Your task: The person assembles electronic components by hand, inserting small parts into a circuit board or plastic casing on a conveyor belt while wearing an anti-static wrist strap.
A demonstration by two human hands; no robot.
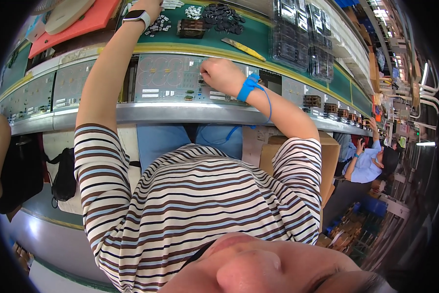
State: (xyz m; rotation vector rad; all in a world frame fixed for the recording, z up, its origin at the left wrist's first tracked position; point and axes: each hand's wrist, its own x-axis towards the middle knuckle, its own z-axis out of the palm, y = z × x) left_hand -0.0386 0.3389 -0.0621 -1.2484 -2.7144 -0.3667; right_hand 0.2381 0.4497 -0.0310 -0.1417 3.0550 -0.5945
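Note:
My right hand (223,75), with a blue strap (249,88) on its wrist, rests over the right part of a printed circuit board (156,85). Its fingers curl down toward the board, and whatever they may hold is hidden. Small white and green parts sit on that board. My left arm stretches far across the line, with a watch (138,18) on the wrist. The left hand (148,6) is partly cut off by the top edge, near small black-and-white parts (158,25) on the green mat; its fingers do not show.
Black disc-shaped components (223,18), white pieces (193,12), a dark brown block (190,28) and a yellow utility knife (244,49) lie on the mat. Clear plastic trays (292,41) stand right. More boards (73,83) line the metal rail. Other people work at both sides.

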